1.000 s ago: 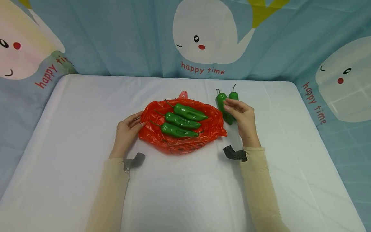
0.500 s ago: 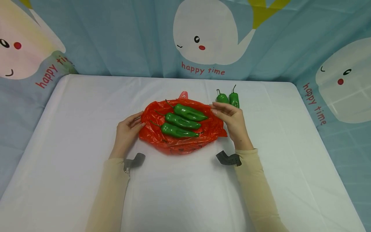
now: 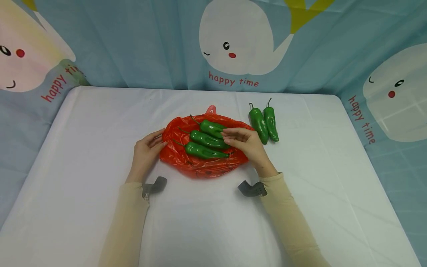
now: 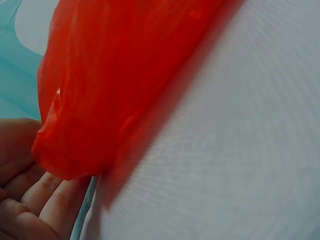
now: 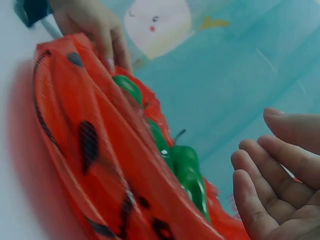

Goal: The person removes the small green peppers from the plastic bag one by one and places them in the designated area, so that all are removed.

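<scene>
Three green peppers [image 3: 204, 150] lie side by side in an open red plastic bag [image 3: 186, 168], stems pointing left. My left hand [image 3: 146, 150] holds the bag's left edge, its thumb over the near side; in the left wrist view the red plastic [image 4: 120, 90] hides the fingertips. Over the bag's right side is my right hand [image 3: 245, 145], fingers loosely bent with nothing in them. From above, its fingertips overlap the tip ends of the upper peppers. The right wrist view shows its bare palm and fingers [image 5: 270, 170] beside the bag.
Two more green peppers, one nearer the bag [image 3: 258, 126] and one to its right [image 3: 271, 124], lie on the white tabletop [image 3: 207, 218]. A blue curtain [image 3: 150, 40] printed with whales hangs behind the table and along its sides.
My right hand has moved left from the two loose peppers to over the bag's right side, uncovering them. The left hand, bag and peppers stay in place.
</scene>
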`<state>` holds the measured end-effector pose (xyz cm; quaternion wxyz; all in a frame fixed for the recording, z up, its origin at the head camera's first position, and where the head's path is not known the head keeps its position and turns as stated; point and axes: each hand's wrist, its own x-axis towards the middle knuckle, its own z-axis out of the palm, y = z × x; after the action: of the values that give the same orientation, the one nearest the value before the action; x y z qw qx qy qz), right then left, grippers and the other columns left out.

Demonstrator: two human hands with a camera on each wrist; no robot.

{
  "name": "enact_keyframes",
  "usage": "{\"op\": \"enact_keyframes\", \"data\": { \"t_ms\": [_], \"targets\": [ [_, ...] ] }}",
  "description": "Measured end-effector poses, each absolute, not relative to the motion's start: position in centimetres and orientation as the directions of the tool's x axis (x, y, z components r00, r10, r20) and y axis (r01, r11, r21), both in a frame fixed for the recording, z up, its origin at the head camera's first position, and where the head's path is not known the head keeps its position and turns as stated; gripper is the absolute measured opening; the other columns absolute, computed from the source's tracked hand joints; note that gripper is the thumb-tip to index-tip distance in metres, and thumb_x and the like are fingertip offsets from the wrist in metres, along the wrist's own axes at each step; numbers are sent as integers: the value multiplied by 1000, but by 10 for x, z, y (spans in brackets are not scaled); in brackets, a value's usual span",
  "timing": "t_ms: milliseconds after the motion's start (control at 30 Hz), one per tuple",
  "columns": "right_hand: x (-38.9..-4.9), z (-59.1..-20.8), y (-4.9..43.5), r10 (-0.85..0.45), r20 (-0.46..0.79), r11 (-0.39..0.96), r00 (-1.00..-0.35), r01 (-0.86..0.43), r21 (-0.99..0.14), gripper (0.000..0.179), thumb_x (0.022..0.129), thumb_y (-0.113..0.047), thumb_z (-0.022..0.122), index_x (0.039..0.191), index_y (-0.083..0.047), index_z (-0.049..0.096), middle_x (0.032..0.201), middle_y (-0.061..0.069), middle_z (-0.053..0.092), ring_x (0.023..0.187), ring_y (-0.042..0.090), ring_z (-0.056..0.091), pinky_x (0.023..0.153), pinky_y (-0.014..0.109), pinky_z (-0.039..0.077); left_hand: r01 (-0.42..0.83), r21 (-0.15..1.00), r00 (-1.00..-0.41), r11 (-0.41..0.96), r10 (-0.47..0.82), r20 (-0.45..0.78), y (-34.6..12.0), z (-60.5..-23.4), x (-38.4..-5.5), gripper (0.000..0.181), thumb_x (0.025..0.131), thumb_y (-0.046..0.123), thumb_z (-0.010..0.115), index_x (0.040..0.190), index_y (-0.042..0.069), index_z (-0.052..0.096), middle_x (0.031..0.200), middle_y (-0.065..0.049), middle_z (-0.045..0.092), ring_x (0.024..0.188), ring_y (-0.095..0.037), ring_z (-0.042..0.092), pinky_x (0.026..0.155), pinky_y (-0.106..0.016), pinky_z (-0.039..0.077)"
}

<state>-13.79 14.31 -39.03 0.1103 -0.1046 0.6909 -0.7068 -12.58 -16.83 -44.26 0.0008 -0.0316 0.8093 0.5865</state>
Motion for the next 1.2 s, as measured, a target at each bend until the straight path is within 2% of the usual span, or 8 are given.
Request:
{"op": "enact_keyframes", "data": {
  "t_ms": [200, 467, 633, 967, 1200],
  "targets": [
    [-134, -393, 131, -354, 5, 1, -935, -5, -1000, 31, 85, 7, 63, 115, 13, 60, 112, 24, 63, 100, 39, 62, 87, 32, 54, -39, 950, -998, 310, -53, -23, -169, -444, -126, 44, 90, 7, 64, 132, 4, 54, 129, -14, 57, 116, -25, 57, 86, -13, 48],
    [-130, -399, 120, -398, 3, 4, -917, -5, -1000, 29, 85, 9, 62, 113, 14, 60, 112, 26, 63, 92, 24, 67, 85, 32, 55, -40, 954, -998, 298, -51, -26, -169, -442, -125, 44, 90, 8, 64, 133, 5, 54, 130, -15, 56, 117, -25, 56, 87, -12, 47],
    [-130, -402, 118, -408, -3, 11, -913, -2, -1000, 29, 84, 11, 61, 113, 14, 60, 111, 28, 62, 95, 32, 66, 84, 32, 55, -48, 950, -998, 308, -54, -33, -169, -441, -125, 45, 90, 8, 64, 133, 5, 53, 130, -14, 56, 117, -24, 56, 87, -13, 48],
    [-128, -410, 113, -430, -34, 56, -902, 11, -998, 30, 85, 9, 63, 114, 13, 60, 109, 28, 62, 94, 26, 66, 85, 32, 54, -54, 953, -998, 298, -49, -41, -168, -439, -124, 45, 90, 9, 64, 133, 5, 54, 129, -15, 56, 117, -26, 55, 86, -12, 47],
    [-128, -412, 110, -413, -39, 117, -910, -11, -993, 31, 84, 8, 65, 114, 12, 61, 111, 24, 64, 97, 29, 65, 85, 31, 54, -46, 957, -998, 287, -49, -33, -168, -441, -125, 44, 89, 7, 64, 132, 5, 55, 130, -15, 56, 117, -26, 56, 86, -13, 48]
  ]
}}
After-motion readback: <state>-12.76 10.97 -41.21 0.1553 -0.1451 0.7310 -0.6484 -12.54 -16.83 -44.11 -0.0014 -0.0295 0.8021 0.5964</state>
